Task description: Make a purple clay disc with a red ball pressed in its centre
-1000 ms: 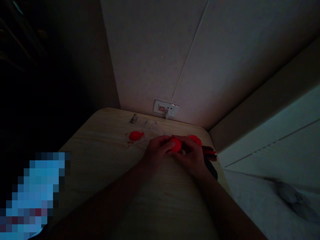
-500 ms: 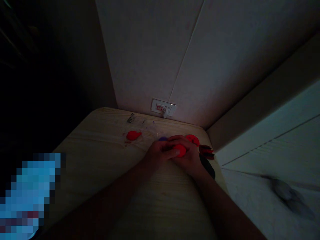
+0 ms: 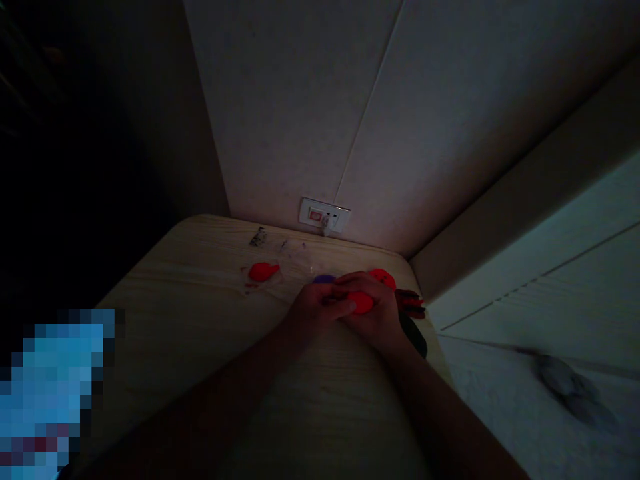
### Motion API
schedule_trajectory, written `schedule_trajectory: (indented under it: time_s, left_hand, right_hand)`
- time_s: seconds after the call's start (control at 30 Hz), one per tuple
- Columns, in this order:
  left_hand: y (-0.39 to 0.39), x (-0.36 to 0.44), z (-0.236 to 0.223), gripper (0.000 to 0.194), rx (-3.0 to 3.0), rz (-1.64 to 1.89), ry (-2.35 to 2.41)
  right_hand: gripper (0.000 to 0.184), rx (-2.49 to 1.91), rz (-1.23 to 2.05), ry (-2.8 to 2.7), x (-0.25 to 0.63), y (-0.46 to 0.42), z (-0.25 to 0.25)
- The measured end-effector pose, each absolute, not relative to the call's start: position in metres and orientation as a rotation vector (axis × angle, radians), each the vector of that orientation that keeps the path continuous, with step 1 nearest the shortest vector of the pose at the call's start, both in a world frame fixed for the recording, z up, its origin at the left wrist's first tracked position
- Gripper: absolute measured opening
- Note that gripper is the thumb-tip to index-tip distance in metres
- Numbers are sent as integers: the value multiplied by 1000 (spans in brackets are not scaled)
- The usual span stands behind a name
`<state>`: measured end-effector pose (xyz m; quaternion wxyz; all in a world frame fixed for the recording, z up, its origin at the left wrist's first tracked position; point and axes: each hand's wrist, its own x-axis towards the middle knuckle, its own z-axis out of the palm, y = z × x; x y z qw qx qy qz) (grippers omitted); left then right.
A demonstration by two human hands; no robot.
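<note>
In the head view, my left hand (image 3: 316, 310) and my right hand (image 3: 375, 313) meet over the wooden table (image 3: 300, 400), both closed on the red lump (image 3: 361, 303); my left thumb presses its near side while my right fingers curl around it. A purple piece (image 3: 324, 279) shows just beyond my left fingers. Another red piece (image 3: 264, 271) lies on clear film to the left, and a red round piece (image 3: 382, 279) sits just past my right hand, with a dark red item (image 3: 410, 304) and a dark object (image 3: 414, 335) beside my right wrist. A wall socket (image 3: 325, 215) is behind the table
</note>
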<state>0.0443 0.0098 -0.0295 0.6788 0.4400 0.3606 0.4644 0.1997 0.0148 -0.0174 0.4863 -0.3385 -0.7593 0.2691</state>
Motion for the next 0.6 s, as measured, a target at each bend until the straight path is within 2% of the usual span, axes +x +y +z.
schedule_trajectory:
  time_s: [0.03,0.17,0.2,0.3,0.4,0.6]
  left_hand:
    - [10,44,-30,22,985,1053,814]
    - [12,43,-34,21,1024,1093,824]
    - [12,43,-35,21,1032,1095,820]
    - [12,42,-37,15,1043,1066,766]
    - [12,44,-35,21,1024,1061,709]
    - [10,46,-31,20,990,1026,756]
  right_hand:
    - [24,-836,637,-1848,200,14,-17]
    - [59,-856,688,-1899,202,13,-8]
    - [60,-839,715,-1924,202,13,-6]
    - [46,-787,791,-1975,203,13,-4]
    - [39,-791,825,-1933,203,13,-9]
    - [35,-846,691,-1849,201,14,-16]
